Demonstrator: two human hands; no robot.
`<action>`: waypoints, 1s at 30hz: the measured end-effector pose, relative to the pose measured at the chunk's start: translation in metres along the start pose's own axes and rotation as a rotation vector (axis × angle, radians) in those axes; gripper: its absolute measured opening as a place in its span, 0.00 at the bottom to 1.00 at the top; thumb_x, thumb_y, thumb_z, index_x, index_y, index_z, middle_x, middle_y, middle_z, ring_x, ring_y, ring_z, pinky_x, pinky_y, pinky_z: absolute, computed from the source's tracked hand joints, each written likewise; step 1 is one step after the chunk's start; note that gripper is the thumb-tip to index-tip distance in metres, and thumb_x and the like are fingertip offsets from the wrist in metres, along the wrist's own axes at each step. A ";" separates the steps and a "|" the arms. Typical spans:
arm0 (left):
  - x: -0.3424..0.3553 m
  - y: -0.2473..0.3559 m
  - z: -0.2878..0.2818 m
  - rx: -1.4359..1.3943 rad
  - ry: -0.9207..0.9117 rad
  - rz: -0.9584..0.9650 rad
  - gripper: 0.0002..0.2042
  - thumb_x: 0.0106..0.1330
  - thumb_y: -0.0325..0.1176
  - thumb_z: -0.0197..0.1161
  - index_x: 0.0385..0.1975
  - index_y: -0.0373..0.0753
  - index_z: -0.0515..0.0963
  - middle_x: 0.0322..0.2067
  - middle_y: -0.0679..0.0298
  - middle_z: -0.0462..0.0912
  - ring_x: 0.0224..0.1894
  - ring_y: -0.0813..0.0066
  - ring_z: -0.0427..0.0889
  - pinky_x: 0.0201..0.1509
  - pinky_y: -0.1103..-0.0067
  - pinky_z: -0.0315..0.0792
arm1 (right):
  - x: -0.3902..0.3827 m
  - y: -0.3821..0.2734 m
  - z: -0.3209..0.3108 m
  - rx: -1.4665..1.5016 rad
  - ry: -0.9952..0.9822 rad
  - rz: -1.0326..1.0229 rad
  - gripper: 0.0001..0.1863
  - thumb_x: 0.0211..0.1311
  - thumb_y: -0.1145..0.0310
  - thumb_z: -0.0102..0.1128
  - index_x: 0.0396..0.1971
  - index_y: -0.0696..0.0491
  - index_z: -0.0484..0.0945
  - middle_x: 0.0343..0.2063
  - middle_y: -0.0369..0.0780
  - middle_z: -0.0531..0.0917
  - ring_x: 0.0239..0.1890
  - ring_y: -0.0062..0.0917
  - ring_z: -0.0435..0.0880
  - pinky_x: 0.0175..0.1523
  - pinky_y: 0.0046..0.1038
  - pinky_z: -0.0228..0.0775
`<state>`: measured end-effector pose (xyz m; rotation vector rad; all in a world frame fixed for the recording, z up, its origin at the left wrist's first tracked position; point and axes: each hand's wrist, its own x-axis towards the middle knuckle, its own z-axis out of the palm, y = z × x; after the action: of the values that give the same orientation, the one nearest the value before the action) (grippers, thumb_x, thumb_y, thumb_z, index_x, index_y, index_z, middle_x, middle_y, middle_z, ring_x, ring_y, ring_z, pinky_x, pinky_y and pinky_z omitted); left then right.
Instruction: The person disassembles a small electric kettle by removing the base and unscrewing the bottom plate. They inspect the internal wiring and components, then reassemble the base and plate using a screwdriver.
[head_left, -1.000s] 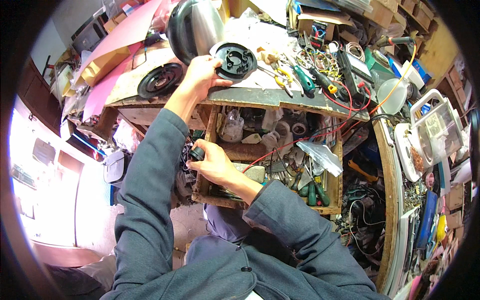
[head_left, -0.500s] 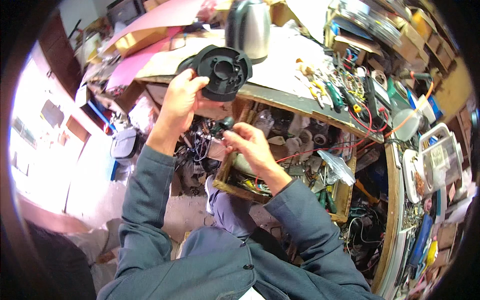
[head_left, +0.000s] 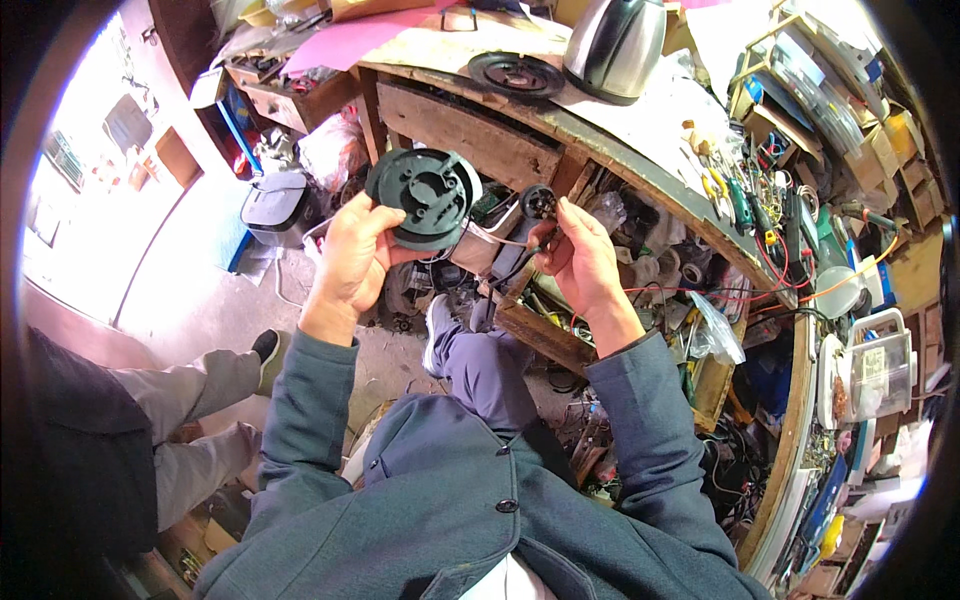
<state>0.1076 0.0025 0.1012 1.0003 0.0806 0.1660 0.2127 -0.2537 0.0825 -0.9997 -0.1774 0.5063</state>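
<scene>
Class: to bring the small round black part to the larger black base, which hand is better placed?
Likely the right hand: it holds the small part, while the left hand grips the base by its edge.

Harsh white light flooded the left side, washing out much of the floor [head_left: 205, 290] beside a brown door [head_left: 185, 38]. A worn wooden bench [head_left: 562, 120] ran across the upper part, a drawer unit [head_left: 275, 108] near its left end, an open drawer [head_left: 543, 334] below.
</scene>
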 end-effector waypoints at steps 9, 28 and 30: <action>-0.014 -0.002 -0.009 0.011 0.013 -0.085 0.18 0.71 0.28 0.55 0.59 0.33 0.72 0.50 0.54 0.85 0.46 0.59 0.89 0.43 0.59 0.88 | -0.001 0.003 0.009 0.249 -0.126 0.263 0.18 0.75 0.54 0.49 0.42 0.54 0.77 0.35 0.44 0.84 0.38 0.28 0.81 0.38 0.28 0.69; -0.057 0.001 -0.043 0.280 0.188 -0.016 0.17 0.74 0.29 0.51 0.60 0.32 0.72 0.49 0.55 0.85 0.42 0.68 0.89 0.40 0.67 0.89 | -0.045 0.056 0.049 -0.795 -0.089 -0.295 0.13 0.64 0.69 0.72 0.43 0.56 0.79 0.31 0.31 0.79 0.28 0.12 0.73 0.33 0.20 0.67; -0.059 -0.002 -0.050 0.325 0.153 0.004 0.19 0.72 0.28 0.51 0.61 0.31 0.72 0.48 0.57 0.85 0.39 0.71 0.89 0.38 0.70 0.89 | -0.046 0.068 0.048 -0.853 -0.091 -0.332 0.13 0.62 0.69 0.73 0.41 0.57 0.79 0.30 0.34 0.80 0.28 0.17 0.74 0.34 0.23 0.68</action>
<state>0.0422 0.0323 0.0720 1.3111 0.2510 0.2384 0.1333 -0.2100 0.0554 -1.7356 -0.6660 0.1529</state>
